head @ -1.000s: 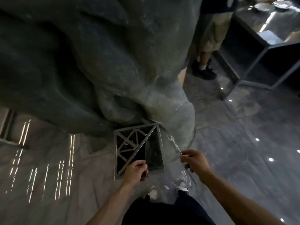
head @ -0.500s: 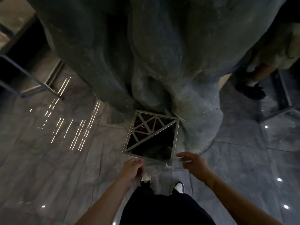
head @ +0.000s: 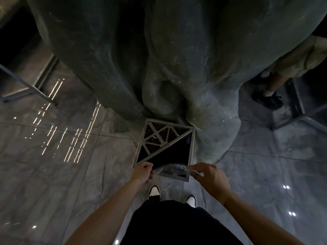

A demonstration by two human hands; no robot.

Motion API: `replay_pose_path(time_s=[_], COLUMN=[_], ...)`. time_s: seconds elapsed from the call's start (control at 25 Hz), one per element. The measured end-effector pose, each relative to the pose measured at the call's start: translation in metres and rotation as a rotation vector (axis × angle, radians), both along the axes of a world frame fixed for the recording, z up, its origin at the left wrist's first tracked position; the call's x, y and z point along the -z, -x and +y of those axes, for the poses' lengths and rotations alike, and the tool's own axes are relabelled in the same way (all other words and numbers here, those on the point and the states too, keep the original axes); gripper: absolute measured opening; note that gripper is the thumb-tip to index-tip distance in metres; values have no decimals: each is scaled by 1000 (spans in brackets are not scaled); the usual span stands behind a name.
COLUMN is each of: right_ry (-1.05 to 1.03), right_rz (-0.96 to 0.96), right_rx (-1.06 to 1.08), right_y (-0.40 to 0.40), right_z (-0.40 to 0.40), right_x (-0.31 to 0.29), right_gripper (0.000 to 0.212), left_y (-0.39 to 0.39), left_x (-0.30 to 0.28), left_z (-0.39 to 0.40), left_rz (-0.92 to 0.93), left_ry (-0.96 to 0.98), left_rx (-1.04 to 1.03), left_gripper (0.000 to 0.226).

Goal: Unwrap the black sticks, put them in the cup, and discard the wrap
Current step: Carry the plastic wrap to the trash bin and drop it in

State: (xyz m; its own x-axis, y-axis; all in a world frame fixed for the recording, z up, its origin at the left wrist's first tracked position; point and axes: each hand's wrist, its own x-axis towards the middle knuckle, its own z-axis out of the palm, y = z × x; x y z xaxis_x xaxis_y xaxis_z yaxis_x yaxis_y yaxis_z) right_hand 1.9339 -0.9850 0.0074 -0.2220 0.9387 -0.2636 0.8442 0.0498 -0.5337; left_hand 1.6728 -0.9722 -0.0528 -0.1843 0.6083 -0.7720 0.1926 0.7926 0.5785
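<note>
A clear plastic wrap [head: 172, 168] is stretched between my two hands just above the near edge of a square metal bin [head: 192, 147]. My left hand [head: 143, 172] pinches the wrap's left end. My right hand [head: 208, 175] grips its right end. The bin's top is split on the diagonal: the far-left half has a lattice over dark debris, the near-right half is a dark opening. No black sticks and no cup are in view.
A huge grey sculpted column [head: 177, 59] rises right behind the bin. Glossy marble floor [head: 53, 183] surrounds it. Another person's leg and black shoe [head: 268, 99] stand at the right by a metal frame [head: 299, 110]. My shoes [head: 154, 190] are just below the bin.
The view swung left and centred on the bin. My hands came closer together and the wrap, earlier hanging loose from my right hand, is now held by both hands over the bin's near edge.
</note>
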Motion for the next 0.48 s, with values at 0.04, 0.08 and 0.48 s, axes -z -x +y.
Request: replay_pose_path(time_s=[0.04,0.08,0.48], right_ry=[8,19,201], right_rz=[-9,-17,-109], right_rx=[25,44,21], right_y=[2,3,26], right_z=[3,7,32], right_x=[4,8,42], right_gripper=[19,19,22], left_y=[2,6,18], left_x=[-2,-5,-25], left_z=[1,2,-3], left_rz=[59,119,378], left_ry=[-58,-136,-517], left_rx=[95,203,763], left_gripper=[22,27,28])
